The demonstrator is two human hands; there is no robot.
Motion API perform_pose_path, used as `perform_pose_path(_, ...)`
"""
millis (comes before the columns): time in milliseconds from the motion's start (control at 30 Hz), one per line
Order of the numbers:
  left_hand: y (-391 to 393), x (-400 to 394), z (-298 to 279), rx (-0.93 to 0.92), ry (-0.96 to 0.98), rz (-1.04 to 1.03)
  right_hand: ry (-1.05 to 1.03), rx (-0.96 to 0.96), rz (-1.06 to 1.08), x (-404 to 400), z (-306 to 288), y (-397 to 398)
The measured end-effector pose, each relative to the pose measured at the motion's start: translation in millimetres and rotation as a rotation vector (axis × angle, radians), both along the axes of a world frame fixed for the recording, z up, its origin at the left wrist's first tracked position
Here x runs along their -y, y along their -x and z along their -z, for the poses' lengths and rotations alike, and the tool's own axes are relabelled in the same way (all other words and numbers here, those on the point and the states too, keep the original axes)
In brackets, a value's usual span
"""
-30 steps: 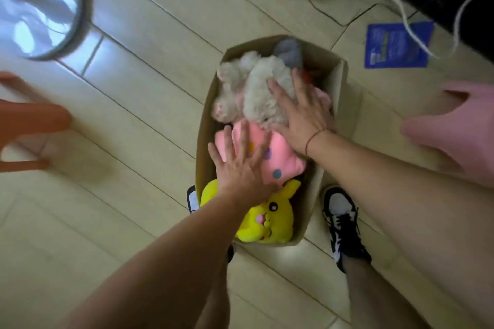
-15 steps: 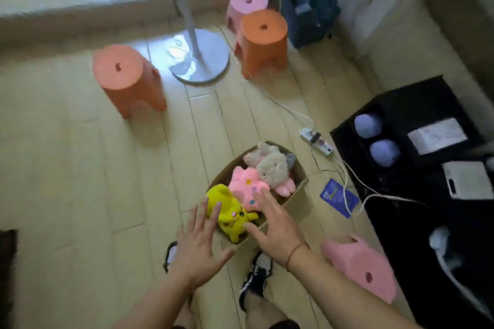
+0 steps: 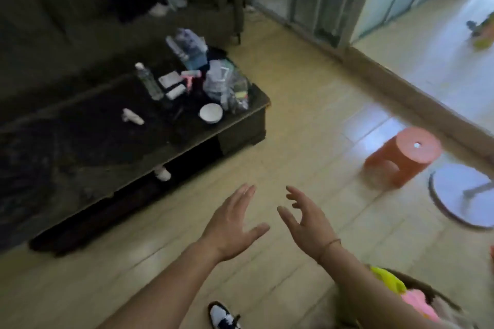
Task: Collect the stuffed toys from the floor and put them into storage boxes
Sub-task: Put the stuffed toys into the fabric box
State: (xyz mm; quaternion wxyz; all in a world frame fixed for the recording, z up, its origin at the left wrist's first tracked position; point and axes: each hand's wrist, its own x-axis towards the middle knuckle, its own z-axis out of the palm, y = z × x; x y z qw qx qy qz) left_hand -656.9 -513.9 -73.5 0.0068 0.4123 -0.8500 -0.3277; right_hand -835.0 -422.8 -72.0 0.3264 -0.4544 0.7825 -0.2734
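1. Currently gripping nothing: left hand (image 3: 232, 224) flat with fingers straight, right hand (image 3: 307, 219) loosely spread with fingers a little bent, both raised over bare floor (image 3: 307, 125), close together but not touching.
2. Just behind the right forearm, at the lower right edge: storage box (image 3: 417, 282), partly cut off, already holding a yellow toy (image 3: 387, 279) and a pink toy (image 3: 417, 302), packed side by side.
3. Below the hands, one black-and-white shoe (image 3: 223, 316) planted on the floor.
4. Further out: orange stool (image 3: 406, 155) to the right, round fan base (image 3: 462, 195) just beside it, dark coffee table (image 3: 112, 141) to the left cluttered with a bottle (image 3: 148, 80), a white bowl (image 3: 210, 113) and bags.
5. Judged progress: several toys boxed; no loose stuffed toy plainly visible on the floor nearby. Something bright and blurred in the far room (image 3: 482, 35), too unclear to name. Likely left: scanning for remaining toys, or finished.
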Motion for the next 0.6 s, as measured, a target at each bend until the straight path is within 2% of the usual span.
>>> perform_pose_path(133, -171, 29, -32, -0.048, 0.028, -0.352, 0.057, 0.087, -0.298, 94, -31, -155)
perform_pose_path(300, -353, 30, -65, -0.111, 0.086, -0.743, 0.085, 0.194, -0.602, 174, -58, -338)
perform_pose_path(467, -482, 22, -72, -0.167, 0.154, -1.083, 0.066, 0.224, -0.864, 223, -71, -485)
perform_pose_path(600, -553, 44, -64, -0.221, 0.145, -1.214, 0.066, 0.209, -1.011, 262, -67, -571)
